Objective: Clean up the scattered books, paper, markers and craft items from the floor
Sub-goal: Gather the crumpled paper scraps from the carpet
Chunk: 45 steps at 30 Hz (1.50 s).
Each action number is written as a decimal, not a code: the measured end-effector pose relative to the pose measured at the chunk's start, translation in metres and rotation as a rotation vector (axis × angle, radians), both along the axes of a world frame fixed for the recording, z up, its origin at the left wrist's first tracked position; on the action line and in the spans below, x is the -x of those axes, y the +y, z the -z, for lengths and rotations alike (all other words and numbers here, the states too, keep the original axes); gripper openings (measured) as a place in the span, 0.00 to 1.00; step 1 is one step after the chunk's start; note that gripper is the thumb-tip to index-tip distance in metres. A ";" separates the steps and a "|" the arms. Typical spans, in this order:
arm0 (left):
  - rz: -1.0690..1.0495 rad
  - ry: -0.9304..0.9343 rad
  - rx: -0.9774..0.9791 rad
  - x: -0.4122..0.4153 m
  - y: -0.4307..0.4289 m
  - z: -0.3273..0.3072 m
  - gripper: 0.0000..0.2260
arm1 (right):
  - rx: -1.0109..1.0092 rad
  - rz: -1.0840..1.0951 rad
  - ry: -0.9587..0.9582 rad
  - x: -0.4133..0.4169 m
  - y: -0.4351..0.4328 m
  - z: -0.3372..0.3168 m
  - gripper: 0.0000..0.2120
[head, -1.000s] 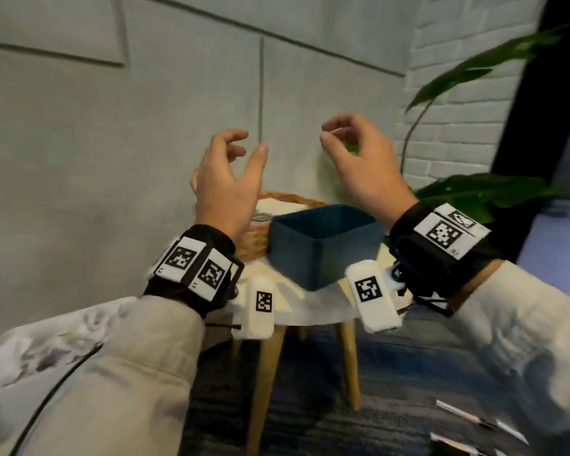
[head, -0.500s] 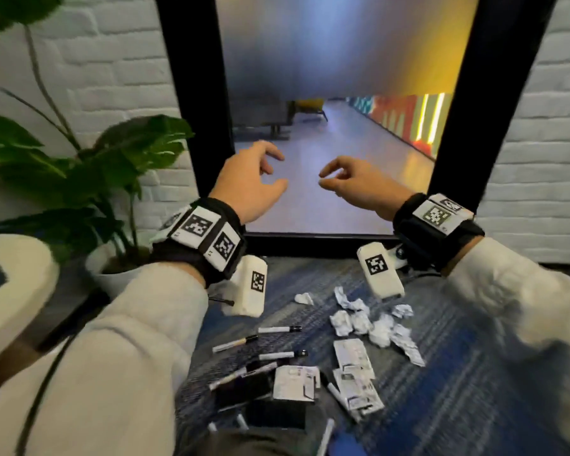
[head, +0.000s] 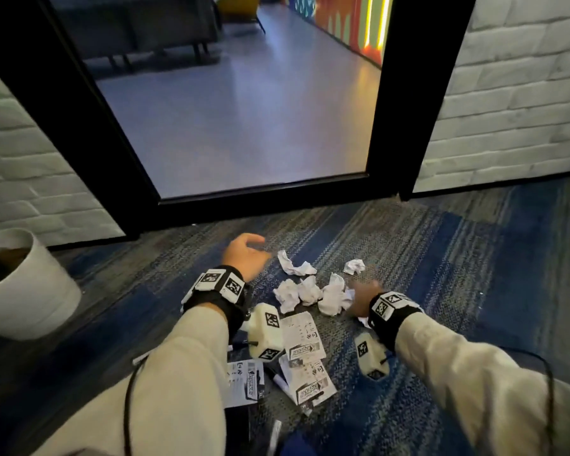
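Several crumpled white paper balls (head: 310,289) lie on the blue carpet in front of me. A lone ball (head: 354,266) sits a little farther right. Flat printed paper sheets (head: 301,337) lie nearer to me, with a white marker (head: 280,383) partly under them. My left hand (head: 244,256) hovers just left of the balls, fingers loosely curled, holding nothing. My right hand (head: 362,299) is low at the right edge of the pile, blurred; its fingers touch or nearly touch a ball, and I cannot tell whether they grip.
A white plant pot (head: 23,284) stands at the left on the floor. A black-framed glass door (head: 244,126) faces me, flanked by white brick walls (head: 507,93). Blue carpet (head: 474,274) stretches to the right. Another marker (head: 273,436) lies near the bottom edge.
My view swung from the side table to the door and down to the floor. Both hands dropped from chest height to the paper pile on the carpet.
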<state>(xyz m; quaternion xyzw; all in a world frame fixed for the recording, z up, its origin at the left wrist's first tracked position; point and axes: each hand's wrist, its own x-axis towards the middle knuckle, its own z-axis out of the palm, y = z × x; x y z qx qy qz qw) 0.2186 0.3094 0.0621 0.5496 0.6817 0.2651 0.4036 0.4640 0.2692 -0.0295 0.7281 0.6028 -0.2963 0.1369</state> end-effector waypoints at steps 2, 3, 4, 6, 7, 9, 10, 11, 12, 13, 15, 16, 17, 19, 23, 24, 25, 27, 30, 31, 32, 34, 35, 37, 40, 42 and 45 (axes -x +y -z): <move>-0.048 0.025 0.053 0.004 0.013 0.027 0.09 | -0.011 0.090 0.016 -0.002 -0.005 0.030 0.38; -0.065 0.041 0.072 0.005 0.018 0.039 0.09 | -0.052 0.134 0.013 -0.006 -0.006 0.042 0.37; -0.073 0.054 0.095 0.004 0.023 0.051 0.09 | -0.085 0.150 0.031 -0.013 -0.006 0.057 0.32; -0.097 0.074 0.125 0.003 0.029 0.070 0.08 | -0.121 0.147 0.072 -0.027 -0.004 0.069 0.20; -0.110 0.072 0.139 -0.001 0.032 0.083 0.09 | -0.137 0.150 0.097 -0.034 -0.003 0.072 0.18; -0.116 0.077 0.147 -0.005 0.034 0.103 0.11 | -0.208 0.189 0.157 -0.045 -0.001 0.079 0.17; -0.093 0.091 0.161 -0.011 0.035 0.115 0.15 | -0.223 0.187 0.145 -0.051 0.003 0.083 0.15; -0.062 0.109 0.175 -0.015 0.034 0.126 0.18 | -0.221 0.172 0.143 -0.054 0.004 0.087 0.11; -0.028 0.131 0.191 -0.020 0.032 0.134 0.21 | -0.211 0.154 0.164 -0.055 0.005 0.089 0.08; 0.005 0.154 0.188 -0.026 0.032 0.143 0.24 | -0.201 0.131 0.181 -0.055 0.005 0.091 0.08; 0.048 0.186 0.143 -0.037 0.033 0.157 0.29 | -0.221 0.074 0.216 -0.054 0.006 0.094 0.08; 0.065 0.203 0.124 -0.041 0.031 0.159 0.30 | -0.229 0.061 0.229 -0.054 0.006 0.096 0.08; 0.085 0.228 0.115 -0.044 0.031 0.161 0.29 | -0.233 0.061 0.234 -0.054 0.007 0.099 0.08; 0.141 0.297 0.111 -0.045 0.029 0.166 0.23 | -0.220 0.065 0.228 -0.053 0.006 0.102 0.07; 0.183 0.377 0.177 -0.036 0.014 0.174 0.19 | -0.239 0.073 0.219 -0.048 0.004 0.100 0.08; 0.160 0.363 0.181 -0.034 0.009 0.173 0.19 | -0.246 0.076 0.215 -0.048 0.005 0.101 0.08; 0.111 0.328 0.168 -0.030 0.002 0.172 0.18 | -0.238 0.097 0.216 -0.047 0.005 0.102 0.08; -0.009 0.257 0.123 -0.022 -0.007 0.171 0.14 | -0.217 0.121 0.210 -0.045 0.006 0.105 0.08; -0.205 0.125 0.097 -0.009 -0.018 0.163 0.14 | -0.236 0.249 0.258 -0.056 0.014 0.126 0.04; -0.275 0.064 0.112 -0.004 -0.019 0.161 0.15 | -0.249 0.323 0.292 -0.064 0.017 0.137 0.07; -0.340 0.002 0.130 0.001 -0.020 0.157 0.16 | -0.263 0.399 0.339 -0.066 0.017 0.133 0.10; -0.448 -0.105 0.151 0.014 -0.018 0.158 0.14 | -0.269 0.546 0.466 -0.063 0.014 0.124 0.15; -0.484 -0.168 0.156 0.021 -0.019 0.159 0.12 | -0.282 0.621 0.536 -0.048 0.008 0.097 0.16; -0.541 -0.304 0.195 0.027 -0.016 0.166 0.16 | -0.254 0.701 0.628 -0.042 0.005 0.082 0.10; -0.545 -0.455 0.215 0.021 -0.016 0.170 0.17 | -0.190 0.776 0.756 -0.024 -0.004 0.065 0.12; -0.493 -0.503 0.169 0.009 -0.017 0.161 0.16 | -0.162 0.839 0.862 -0.011 -0.010 0.058 0.16; -0.448 -0.479 0.107 -0.004 -0.022 0.148 0.21 | -0.214 0.704 0.808 -0.003 -0.013 0.055 0.17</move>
